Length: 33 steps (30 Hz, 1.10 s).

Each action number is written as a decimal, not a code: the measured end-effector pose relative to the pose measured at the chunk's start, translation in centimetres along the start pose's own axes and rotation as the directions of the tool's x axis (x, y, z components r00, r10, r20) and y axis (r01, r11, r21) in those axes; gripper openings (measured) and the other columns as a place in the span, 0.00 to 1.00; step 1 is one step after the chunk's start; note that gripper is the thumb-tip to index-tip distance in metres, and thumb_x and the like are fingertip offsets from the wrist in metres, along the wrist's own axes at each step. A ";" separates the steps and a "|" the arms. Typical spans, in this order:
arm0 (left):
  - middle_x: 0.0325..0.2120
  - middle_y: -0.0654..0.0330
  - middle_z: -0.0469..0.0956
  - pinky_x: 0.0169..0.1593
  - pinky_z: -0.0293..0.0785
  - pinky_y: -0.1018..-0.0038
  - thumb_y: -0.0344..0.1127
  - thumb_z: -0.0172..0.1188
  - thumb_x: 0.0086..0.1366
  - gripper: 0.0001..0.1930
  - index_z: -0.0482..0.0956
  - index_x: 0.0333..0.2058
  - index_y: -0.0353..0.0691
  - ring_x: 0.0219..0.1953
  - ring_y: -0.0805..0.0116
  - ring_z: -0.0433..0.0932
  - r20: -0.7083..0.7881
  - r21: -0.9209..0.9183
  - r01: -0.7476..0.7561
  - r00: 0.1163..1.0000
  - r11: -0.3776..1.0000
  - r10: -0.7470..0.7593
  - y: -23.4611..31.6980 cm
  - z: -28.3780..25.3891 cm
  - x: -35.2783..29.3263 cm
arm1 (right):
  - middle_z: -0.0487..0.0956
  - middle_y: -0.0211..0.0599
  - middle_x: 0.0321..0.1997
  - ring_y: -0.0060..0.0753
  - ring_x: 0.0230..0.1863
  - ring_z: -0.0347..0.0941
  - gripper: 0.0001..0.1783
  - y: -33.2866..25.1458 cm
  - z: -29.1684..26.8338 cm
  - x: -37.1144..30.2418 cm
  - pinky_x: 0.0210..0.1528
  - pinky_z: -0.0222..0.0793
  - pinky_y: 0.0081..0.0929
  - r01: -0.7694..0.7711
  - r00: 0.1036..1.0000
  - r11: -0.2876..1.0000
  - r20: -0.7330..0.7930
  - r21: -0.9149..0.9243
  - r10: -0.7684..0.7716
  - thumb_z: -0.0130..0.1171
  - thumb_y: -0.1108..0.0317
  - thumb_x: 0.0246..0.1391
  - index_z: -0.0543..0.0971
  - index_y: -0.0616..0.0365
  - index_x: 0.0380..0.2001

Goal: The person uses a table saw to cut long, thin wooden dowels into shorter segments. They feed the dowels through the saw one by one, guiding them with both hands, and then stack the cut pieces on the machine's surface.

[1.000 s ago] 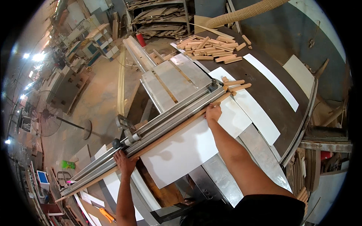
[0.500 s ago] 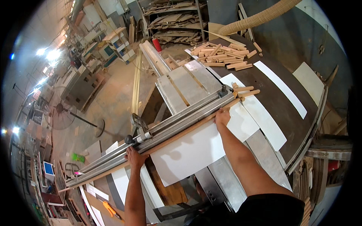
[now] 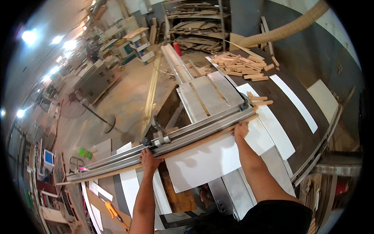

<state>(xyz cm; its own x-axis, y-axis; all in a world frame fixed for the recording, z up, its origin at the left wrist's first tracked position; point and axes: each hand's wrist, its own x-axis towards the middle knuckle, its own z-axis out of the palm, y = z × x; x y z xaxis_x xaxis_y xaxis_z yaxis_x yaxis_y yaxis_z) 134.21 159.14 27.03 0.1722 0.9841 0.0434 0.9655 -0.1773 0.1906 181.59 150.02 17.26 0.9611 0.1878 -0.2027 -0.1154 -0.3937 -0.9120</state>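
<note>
Both hands press a long thin wooden strip against the grey metal fence rail of a sliding panel saw. The left hand rests with fingers curled on the strip near the rail's middle, just below a small clamp knob; the right hand pins the strip's far end near the rail's right end, fingers bent down onto the wood. Neither hand is spread wide; both hold the strip flat to the rail rather than lifting it. The strip lies along the near edge of the rail, above a white panel that sits on the saw desk. By the look of it the step in hand is seating the strip square to the fence, and the next move calls for even pressure from both hands, so that the thin wood does not bow or slip away from the rail, and for fingers kept clear of the cut line. Beyond the rail lie a heap of short wooden offcuts and two loose ones on a dark round top. As for packages and signs: a small green object lies on the floor at left, a blue screen glows lower left, and a red cylinder stands by the far shelves.
</note>
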 end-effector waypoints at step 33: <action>0.57 0.39 0.67 0.59 0.71 0.53 0.41 0.73 0.53 0.35 0.67 0.55 0.32 0.56 0.40 0.72 -0.303 -0.818 0.278 0.535 0.503 -0.789 -11.2 4.1 -15.0 | 0.80 0.59 0.50 0.55 0.46 0.79 0.24 9.9 -16.8 -10.6 0.38 0.79 0.52 0.100 0.957 0.975 0.251 0.201 -0.149 0.62 0.61 0.54 0.81 0.74 0.46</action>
<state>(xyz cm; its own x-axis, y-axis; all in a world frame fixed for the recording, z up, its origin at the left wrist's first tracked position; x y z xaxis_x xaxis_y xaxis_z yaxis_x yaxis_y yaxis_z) 121.57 146.44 20.23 -0.7286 0.6635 0.1700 0.3738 0.1772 0.9104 174.45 129.06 16.36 0.8736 0.4639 -0.1471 -0.0672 -0.1844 -0.9806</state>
